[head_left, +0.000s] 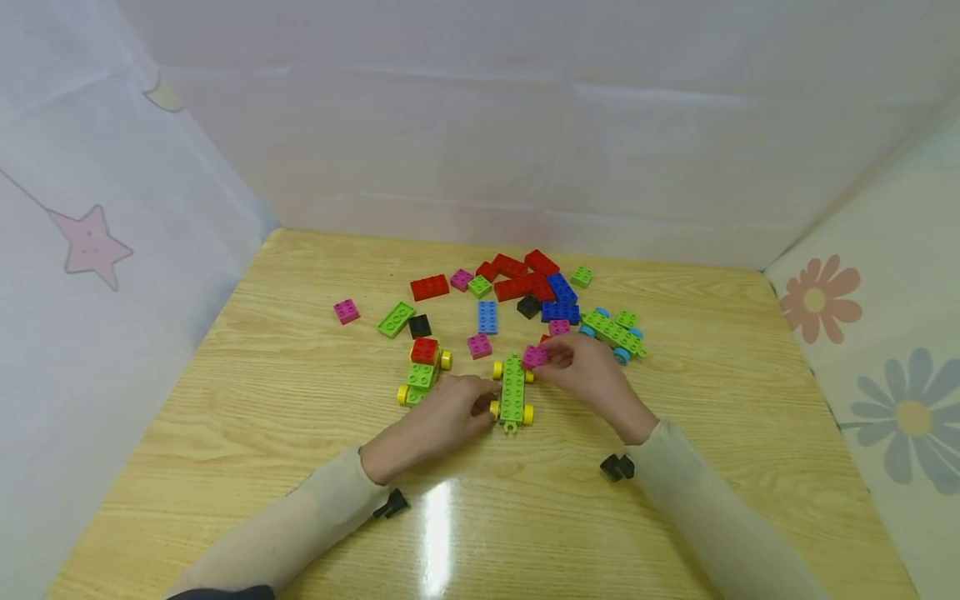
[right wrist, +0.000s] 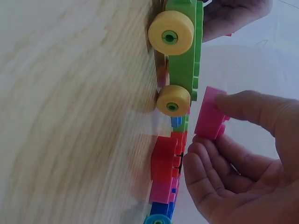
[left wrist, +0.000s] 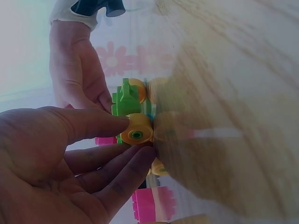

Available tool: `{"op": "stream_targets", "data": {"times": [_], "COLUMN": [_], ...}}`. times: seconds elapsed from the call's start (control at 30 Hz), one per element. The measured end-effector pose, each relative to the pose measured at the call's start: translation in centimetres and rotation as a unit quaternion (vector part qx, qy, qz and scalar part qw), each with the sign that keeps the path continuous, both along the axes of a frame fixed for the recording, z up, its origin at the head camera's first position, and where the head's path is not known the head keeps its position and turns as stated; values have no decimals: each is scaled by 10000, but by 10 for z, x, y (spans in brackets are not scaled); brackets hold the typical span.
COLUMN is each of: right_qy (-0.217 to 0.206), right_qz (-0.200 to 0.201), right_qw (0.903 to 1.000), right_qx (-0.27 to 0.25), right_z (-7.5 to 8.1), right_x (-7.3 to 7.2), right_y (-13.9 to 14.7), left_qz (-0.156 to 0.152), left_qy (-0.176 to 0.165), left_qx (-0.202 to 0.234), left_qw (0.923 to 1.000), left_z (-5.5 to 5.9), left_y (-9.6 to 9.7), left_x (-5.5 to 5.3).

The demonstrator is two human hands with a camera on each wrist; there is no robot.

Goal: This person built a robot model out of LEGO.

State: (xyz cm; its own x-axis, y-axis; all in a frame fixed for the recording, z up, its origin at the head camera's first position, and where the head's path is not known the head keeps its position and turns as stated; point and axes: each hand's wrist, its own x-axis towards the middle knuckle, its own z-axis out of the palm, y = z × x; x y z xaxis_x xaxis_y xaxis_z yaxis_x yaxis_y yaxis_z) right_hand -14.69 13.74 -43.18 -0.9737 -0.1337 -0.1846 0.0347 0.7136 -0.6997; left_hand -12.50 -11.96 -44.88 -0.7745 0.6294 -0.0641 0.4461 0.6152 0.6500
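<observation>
My right hand (head_left: 590, 377) pinches a pink brick (head_left: 534, 357) between thumb and fingers. In the right wrist view, that brick (right wrist: 211, 113) is held just off the far end of a green wheeled base (head_left: 513, 393). The base has studs along its top, a hitch at the near end and yellow wheels standing on the table. My left hand (head_left: 456, 407) steadies it from the left, with thumb and fingers at a yellow wheel (left wrist: 136, 129). Beside that hand stands a second yellow-wheeled car with stacked green bricks (head_left: 421, 376) and a red brick (head_left: 423, 351) on top.
Behind the hands lie several loose bricks, among them a light blue brick (head_left: 487, 317), a pink brick (head_left: 479, 346) and red bricks (head_left: 513, 288). A green base with blue wheels (head_left: 613, 332) stands at the right. White cloth (head_left: 480, 167) rises behind the table (head_left: 300, 367).
</observation>
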Motion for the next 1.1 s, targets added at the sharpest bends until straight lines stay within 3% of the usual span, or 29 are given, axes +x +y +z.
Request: {"op": "stream_targets", "data": {"times": [0.4, 0.6, 0.77, 0.97, 1.1], "right_qy": [-7, -17, 46, 172, 186], "right_qz": [539, 655, 688, 815, 870], "right_qw": [9983, 9976, 9973, 9959, 9949], "right_qx": [-201, -207, -264, -339, -470], "right_z": [-4, -6, -7, -9, -11], "right_x": [4, 7, 6, 5, 6], "right_y": [-14, -12, -10, -10, -10], "left_qz": [-40, 416, 817, 838, 815], "left_qy": [7, -96, -46, 168, 191], "left_qx": [49, 214, 421, 474, 465], "left_qw": [10000, 9989, 9958, 9952, 9954], "left_z": [-1, 2, 2, -10, -7], "left_y": [0, 0, 3, 8, 12], "left_x": [0, -2, -11, -25, -28]}}
